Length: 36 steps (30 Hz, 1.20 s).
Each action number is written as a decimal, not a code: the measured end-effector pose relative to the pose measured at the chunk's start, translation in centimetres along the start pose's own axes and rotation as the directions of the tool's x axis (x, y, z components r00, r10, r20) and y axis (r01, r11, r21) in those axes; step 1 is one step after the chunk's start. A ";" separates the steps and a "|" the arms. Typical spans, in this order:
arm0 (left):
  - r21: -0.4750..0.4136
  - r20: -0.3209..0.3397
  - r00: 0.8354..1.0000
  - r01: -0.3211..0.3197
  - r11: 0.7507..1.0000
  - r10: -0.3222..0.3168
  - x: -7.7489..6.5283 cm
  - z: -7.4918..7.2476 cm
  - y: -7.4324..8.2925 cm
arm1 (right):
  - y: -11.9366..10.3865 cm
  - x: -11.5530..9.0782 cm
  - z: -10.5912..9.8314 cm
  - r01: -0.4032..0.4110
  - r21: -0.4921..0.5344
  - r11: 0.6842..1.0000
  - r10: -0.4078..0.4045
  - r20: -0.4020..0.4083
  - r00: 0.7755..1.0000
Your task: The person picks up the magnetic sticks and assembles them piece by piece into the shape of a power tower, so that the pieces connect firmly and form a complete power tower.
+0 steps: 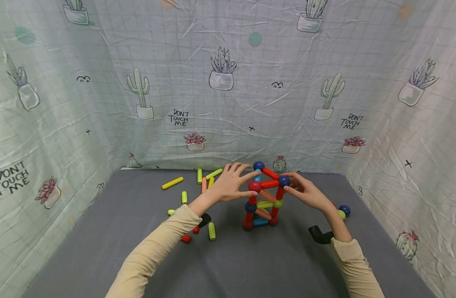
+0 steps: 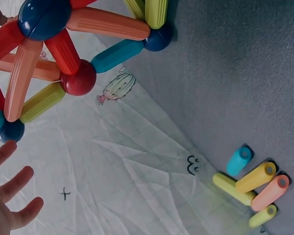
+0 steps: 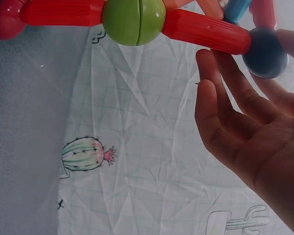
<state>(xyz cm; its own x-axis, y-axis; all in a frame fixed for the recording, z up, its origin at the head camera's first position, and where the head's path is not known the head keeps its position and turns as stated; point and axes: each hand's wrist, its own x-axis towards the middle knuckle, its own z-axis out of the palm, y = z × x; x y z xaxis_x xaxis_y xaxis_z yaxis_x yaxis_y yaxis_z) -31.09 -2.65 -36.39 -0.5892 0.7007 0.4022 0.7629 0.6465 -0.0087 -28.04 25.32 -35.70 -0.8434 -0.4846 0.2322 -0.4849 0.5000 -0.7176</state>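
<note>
A tower of coloured magnetic rods and balls stands upright on the grey surface, with red, blue and green balls at its joints. My left hand reaches it from the left; thumb and forefinger bracket the red ball at the upper front corner, and the other fingers spread out straight. My right hand pinches the dark blue ball at the top right corner. In the right wrist view, its fingers lie under that blue ball. The left thumb is hidden in the left wrist view.
Left of the tower lie loose yellow, green and orange rods, among them a yellow rod. Short red pieces lie partly behind the left forearm. A loose blue ball and a green ball sit beyond the right wrist. A cactus-print cloth encloses the back and sides.
</note>
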 end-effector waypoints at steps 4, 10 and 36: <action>-0.044 -0.018 1.000 -0.016 0.999 0.015 -0.4 -0.1 0.0 | 0.0 0.0 0.1 -0.010 0.005 1.000 0.010 0.003 1.000; -0.082 -0.040 0.999 -0.034 0.996 0.031 -1.5 -0.3 -0.5 | 0.0 0.0 0.2 -0.008 0.017 1.000 0.008 0.003 1.000; 0.320 0.297 0.910 -0.381 0.868 0.290 -14.8 4.1 -1.1 | 0.3 -0.3 0.7 0.001 0.034 0.999 -0.001 -0.009 1.000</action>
<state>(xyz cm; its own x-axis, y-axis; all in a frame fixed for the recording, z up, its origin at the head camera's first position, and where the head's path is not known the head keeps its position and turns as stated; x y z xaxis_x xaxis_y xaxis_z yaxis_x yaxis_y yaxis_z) -24.31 -12.48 -46.12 -0.3943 0.9144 0.0912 0.8012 0.3907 -0.4533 -27.79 25.09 -36.42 -0.8449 -0.4787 0.2388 -0.4778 0.4743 -0.7395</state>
